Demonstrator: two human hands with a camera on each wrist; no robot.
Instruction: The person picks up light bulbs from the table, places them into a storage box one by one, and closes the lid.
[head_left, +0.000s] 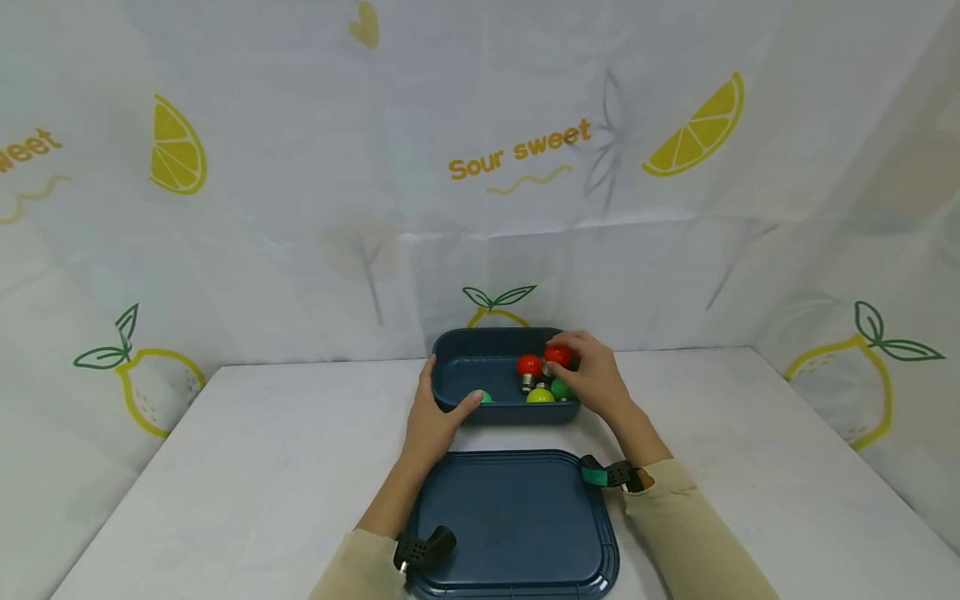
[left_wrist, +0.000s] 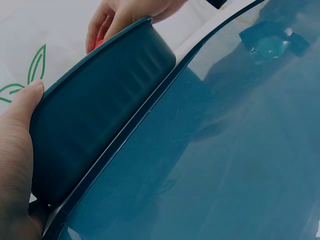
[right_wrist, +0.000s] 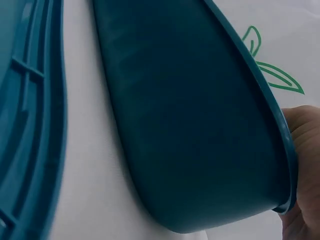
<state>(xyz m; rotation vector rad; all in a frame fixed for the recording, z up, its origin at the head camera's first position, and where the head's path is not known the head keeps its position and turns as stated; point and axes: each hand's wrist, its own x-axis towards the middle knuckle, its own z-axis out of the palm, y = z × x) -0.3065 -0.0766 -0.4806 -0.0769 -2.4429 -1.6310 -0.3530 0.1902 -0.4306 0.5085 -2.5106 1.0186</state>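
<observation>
A dark blue bin (head_left: 480,412) stands at the far side of the table with small screw-base light bulbs inside. My left hand (head_left: 435,417) grips its left front corner, thumb on the front rim; the left wrist view shows that thumb (left_wrist: 25,102) against the bin wall (left_wrist: 100,115). At the bin's right end, my right hand (head_left: 596,375) pinches a red light bulb (head_left: 557,356) between thumb and fingers. Beside it lie another red bulb (head_left: 528,365), a yellow bulb (head_left: 540,396) and a green bulb (head_left: 561,389). A green piece (head_left: 487,397) shows near my left thumb, mostly hidden.
In front of the bin, a dark blue tray or lid (head_left: 517,517) lies flat under my forearms, its rim (right_wrist: 52,100) close to the bin. The white table (head_left: 300,467) extends to both sides. A printed white curtain (head_left: 300,167) hangs behind.
</observation>
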